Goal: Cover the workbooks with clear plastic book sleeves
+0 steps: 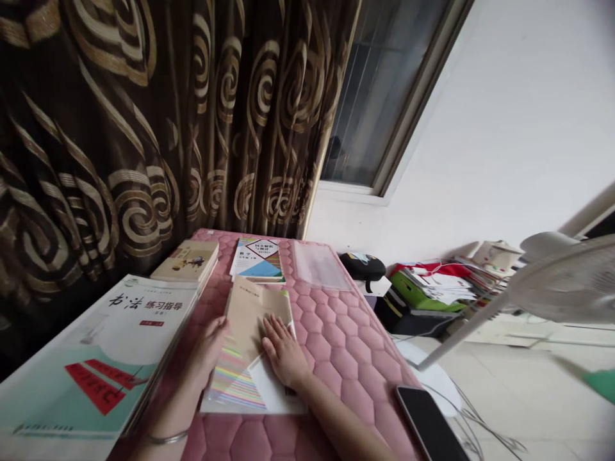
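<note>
A book (250, 307) with a beige cover and coloured stripes along its lower part lies flat in front of me. My left hand (211, 342) is at its left edge, fingers together and closed on the border; part of the grip is hidden. Flat on the right side of the cover rests my right hand (283, 352), its fingers spread. Just beyond is a blue and white mathematics workbook (258, 258). To its right lies a clear plastic sleeve (321, 264).
A stack of large books (110, 346) fills the left side, with smaller tan books (187, 261) behind. The pink quilted cover (331, 333) spreads beneath. A phone (430, 422) lies at the right edge. A white fan (562, 275) stands on the floor near piled papers (437, 282).
</note>
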`<state>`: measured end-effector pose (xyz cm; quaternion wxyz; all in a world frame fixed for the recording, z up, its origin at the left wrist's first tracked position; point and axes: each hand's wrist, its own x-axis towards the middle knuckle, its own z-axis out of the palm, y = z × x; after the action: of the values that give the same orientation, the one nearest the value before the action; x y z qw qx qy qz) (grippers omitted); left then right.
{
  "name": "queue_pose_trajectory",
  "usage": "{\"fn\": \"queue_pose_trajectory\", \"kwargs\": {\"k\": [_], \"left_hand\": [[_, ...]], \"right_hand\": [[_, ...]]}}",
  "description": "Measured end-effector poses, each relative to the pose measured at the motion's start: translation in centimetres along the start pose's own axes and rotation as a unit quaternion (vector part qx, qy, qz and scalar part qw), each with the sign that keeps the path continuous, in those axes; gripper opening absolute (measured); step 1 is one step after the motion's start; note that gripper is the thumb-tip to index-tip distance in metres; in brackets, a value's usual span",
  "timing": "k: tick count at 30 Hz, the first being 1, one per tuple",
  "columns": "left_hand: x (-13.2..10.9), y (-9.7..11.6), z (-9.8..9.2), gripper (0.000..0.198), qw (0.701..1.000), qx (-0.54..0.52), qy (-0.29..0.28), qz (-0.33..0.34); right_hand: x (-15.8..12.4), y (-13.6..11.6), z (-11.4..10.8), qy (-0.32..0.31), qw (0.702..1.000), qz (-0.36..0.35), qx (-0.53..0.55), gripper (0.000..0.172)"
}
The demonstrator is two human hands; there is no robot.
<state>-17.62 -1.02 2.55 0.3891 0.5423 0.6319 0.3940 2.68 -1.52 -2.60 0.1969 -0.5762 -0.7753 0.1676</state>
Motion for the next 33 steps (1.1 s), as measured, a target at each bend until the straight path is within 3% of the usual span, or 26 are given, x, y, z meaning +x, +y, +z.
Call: {"fn": "queue_pose_trajectory", "kwargs": {"k": [2,9,13,17,21,24,26,33], "left_hand": [[0.5,-1.2,-0.5,0.04,0.995,0.09,0.03,-0.009],[0.5,-3.8,-0.6,0.033,0.944,0.327,0.007,0.031],[0.5,-4.8,-0.4,0.029,0.92,0.39,0.002,0.044],[1.4,-4.3,-0.2,0.025,0.908,0.417,-0.013,0.026],[2.7,-2.6,0.0,0.03,0.898,0.44,-0.022,0.001],[3.4,-1.8,0.2,0.03,0.894,0.447,-0.015,-0.008],[3.6,-1.6,0.3,0.03,0.894,0.449,-0.01,-0.012],[4.1,-1.6,0.6,0.032,0.895,0.445,0.001,-0.045]], "right_hand": [[-0.1,-0.5,0.0,-0.012,0.999,-0.003,-0.037,0.057],[-0.2,-1.1,0.0,-0.019,0.997,-0.005,-0.076,0.056],[-0.3,-1.0,0.3,-0.015,0.997,-0.006,-0.072,0.057],[0.0,-0.7,0.4,0.023,0.999,-0.005,-0.047,0.05],[0.9,0.4,-1.1,0.118,0.988,0.094,-0.042,0.036],[1.9,1.5,-2.9,0.105,0.969,0.22,-0.034,0.035],[2.5,1.9,-3.8,0.076,0.961,0.266,-0.017,0.034],[3.7,2.7,-4.0,0.057,0.959,0.278,0.012,0.036]]}}
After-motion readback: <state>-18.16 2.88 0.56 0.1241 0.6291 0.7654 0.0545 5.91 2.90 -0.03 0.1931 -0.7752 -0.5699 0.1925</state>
